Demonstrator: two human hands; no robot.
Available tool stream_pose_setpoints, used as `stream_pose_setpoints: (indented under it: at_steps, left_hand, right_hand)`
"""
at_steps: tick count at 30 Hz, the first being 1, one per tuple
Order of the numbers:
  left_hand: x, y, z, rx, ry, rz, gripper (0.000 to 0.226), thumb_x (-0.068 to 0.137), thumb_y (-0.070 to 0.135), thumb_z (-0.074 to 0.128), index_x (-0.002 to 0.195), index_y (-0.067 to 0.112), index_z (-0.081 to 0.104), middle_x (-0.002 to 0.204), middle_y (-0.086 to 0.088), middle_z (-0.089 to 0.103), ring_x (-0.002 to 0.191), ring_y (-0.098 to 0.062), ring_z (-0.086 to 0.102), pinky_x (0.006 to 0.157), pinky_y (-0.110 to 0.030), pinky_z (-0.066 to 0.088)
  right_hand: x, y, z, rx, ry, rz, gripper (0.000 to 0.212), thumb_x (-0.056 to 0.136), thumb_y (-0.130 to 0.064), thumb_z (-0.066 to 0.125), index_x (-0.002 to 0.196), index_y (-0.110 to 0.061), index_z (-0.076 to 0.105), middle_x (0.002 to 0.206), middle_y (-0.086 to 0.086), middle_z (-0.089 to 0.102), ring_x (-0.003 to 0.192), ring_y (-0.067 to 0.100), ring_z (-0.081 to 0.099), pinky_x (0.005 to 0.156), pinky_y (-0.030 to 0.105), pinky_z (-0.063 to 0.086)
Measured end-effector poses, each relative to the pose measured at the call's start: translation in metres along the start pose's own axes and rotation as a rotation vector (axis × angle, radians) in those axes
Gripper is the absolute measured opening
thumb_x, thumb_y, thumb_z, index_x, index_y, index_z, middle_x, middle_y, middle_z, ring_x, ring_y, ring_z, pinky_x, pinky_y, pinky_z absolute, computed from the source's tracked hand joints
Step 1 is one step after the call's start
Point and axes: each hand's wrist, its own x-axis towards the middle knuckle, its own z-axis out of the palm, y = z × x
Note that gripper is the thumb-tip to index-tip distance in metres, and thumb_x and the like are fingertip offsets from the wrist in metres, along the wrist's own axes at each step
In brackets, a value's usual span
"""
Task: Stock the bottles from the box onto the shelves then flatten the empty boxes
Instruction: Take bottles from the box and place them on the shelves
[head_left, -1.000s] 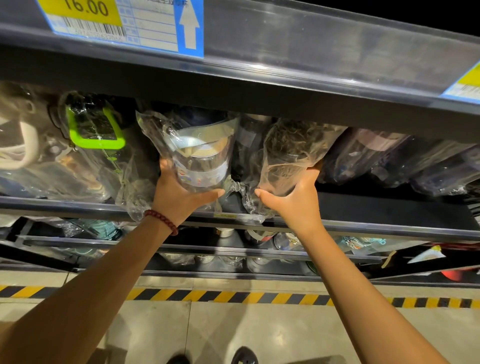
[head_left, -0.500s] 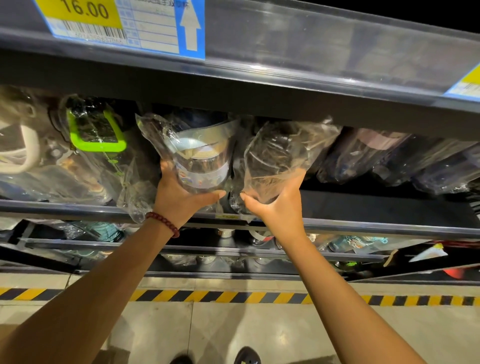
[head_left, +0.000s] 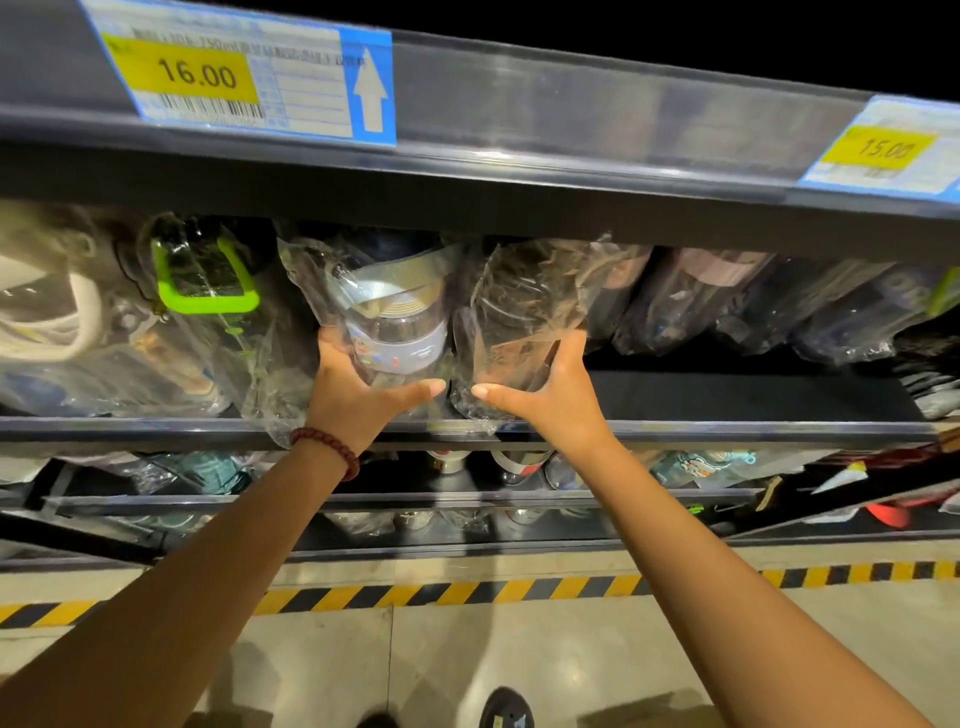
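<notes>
At centre frame our left hand (head_left: 358, 400) grasps the base of a bagged clear bottle (head_left: 397, 332) on the middle shelf (head_left: 727, 431). Just right of it, our right hand (head_left: 550, 402) grasps a second bagged bottle (head_left: 524, 317), the two bottles side by side.

Both arms reach up to the shelf (head_left: 727, 430). The left hand (head_left: 358, 395) grips a clear bottle (head_left: 400, 332) in plastic wrap; the right hand (head_left: 556, 395) grips a dark wrapped bottle (head_left: 524, 312) just beside it. A price tag (head_left: 208, 73) above reads 16.00.
</notes>
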Motion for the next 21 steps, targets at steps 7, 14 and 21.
stream_pose_setpoints:
  at_steps: [7, 14, 21]
  left_hand:
    - [-0.041, 0.006, -0.02, -0.078, -0.025, -0.007, 0.092, 0.063, -0.003, 0.081, 0.141, 0.004, 0.031, 0.141, -0.011, 0.042, 0.131, -0.021, 0.041, 0.105, -0.03, 0.036]
    - [-0.112, 0.01, 0.007, 0.001, -0.294, -0.137, 0.073, 0.05, 0.024, 0.091, 0.111, 0.009, 0.053, 0.104, -0.009, 0.059, 0.094, -0.022, 0.061, 0.073, -0.022, 0.051]
    - [-0.171, 0.035, 0.134, 0.121, -0.928, -0.218, 0.052, 0.065, 0.031, 0.083, 0.106, 0.018, 0.053, 0.132, -0.016, 0.05, 0.123, -0.024, 0.048, 0.098, -0.032, 0.047]
  right_hand:
    - [-0.042, -0.022, -0.025, 0.074, 0.098, 0.096, 0.106, 0.072, -0.024, 0.081, 0.148, -0.018, 0.006, 0.148, 0.001, 0.027, 0.133, 0.014, 0.029, 0.1, 0.02, 0.029]
    - [-0.124, 0.0, -0.06, 0.181, 0.259, 0.27, 0.072, 0.078, -0.024, 0.077, 0.138, -0.019, 0.037, 0.136, 0.003, 0.045, 0.122, 0.017, 0.045, 0.094, 0.025, 0.043]
    - [-0.263, 0.08, -0.115, 0.326, 0.486, 0.561, 0.043, 0.078, -0.013, 0.075, 0.113, -0.016, 0.05, 0.114, 0.005, 0.053, 0.105, 0.02, 0.053, 0.079, 0.024, 0.048]
